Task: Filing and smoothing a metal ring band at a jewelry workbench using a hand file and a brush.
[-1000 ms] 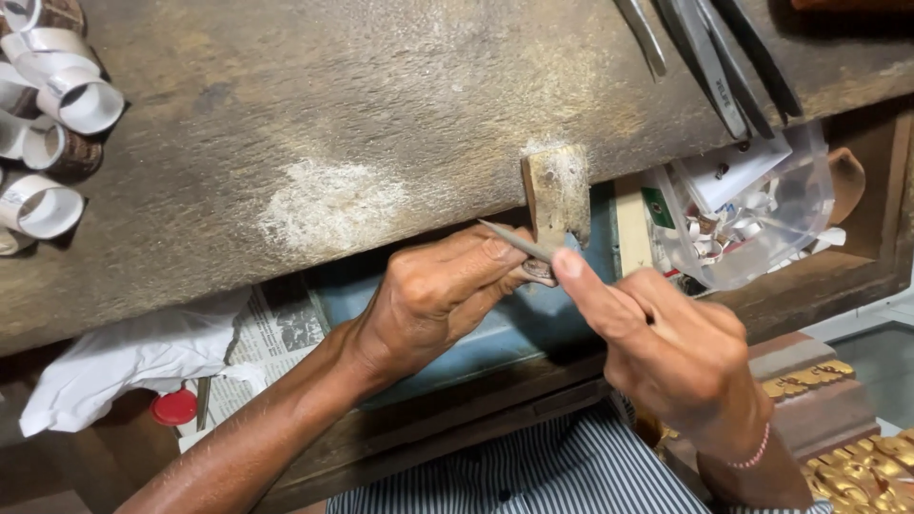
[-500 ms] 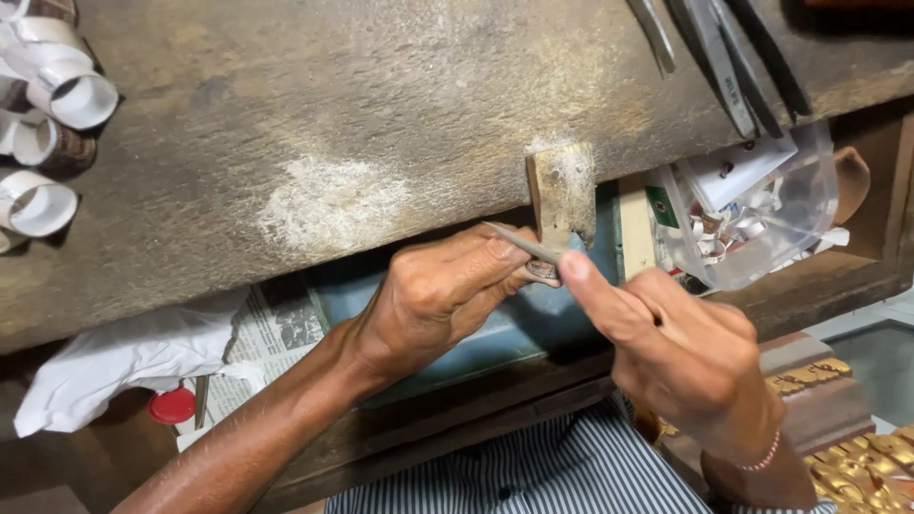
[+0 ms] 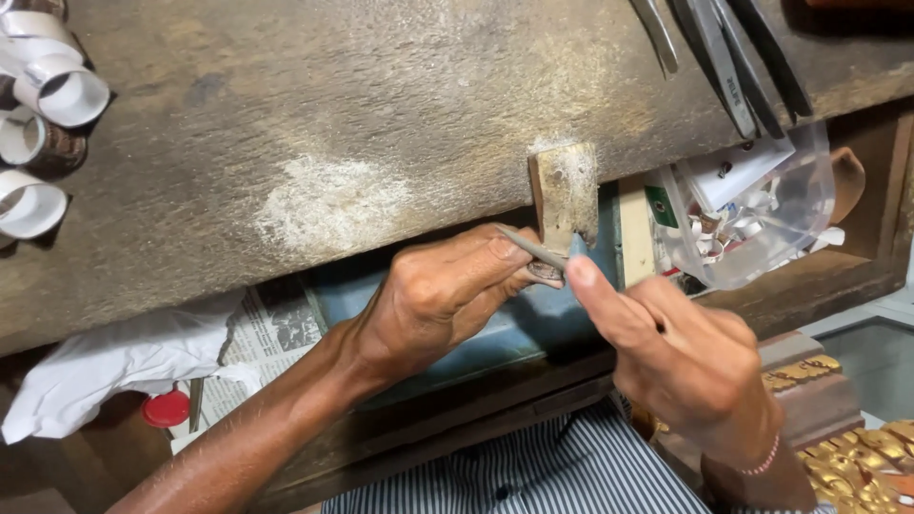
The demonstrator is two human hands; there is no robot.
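A worn wooden counter [image 3: 286, 114] fills the upper part of the view, dusted with pale powder near its front edge. From that edge a small wooden peg [image 3: 565, 195] juts toward the person, and all the work happens at its tip.

The left hand [image 3: 438, 295] comes in from the lower left, its grip closed with thumb and fingers pinching a small dark piece [image 3: 545, 271] against the underside of the peg's tip. The piece is mostly hidden by the fingertips, so its shape cannot be told.

The right hand [image 3: 690, 366] comes in from the lower right, its grip closed around a thin grey file [image 3: 531, 249], forefinger stretched along it. The file's long axis runs from the right forefinger up and left, across the left fingertips, lying over the piece and crossing the peg's tip at a slant. The piece sits just beyond the right fingertip, touching the left hand, between the two hands.

Off to the sides lie white rings [image 3: 48, 95], dark pliers [image 3: 733, 57] and a clear plastic bag [image 3: 762, 219].
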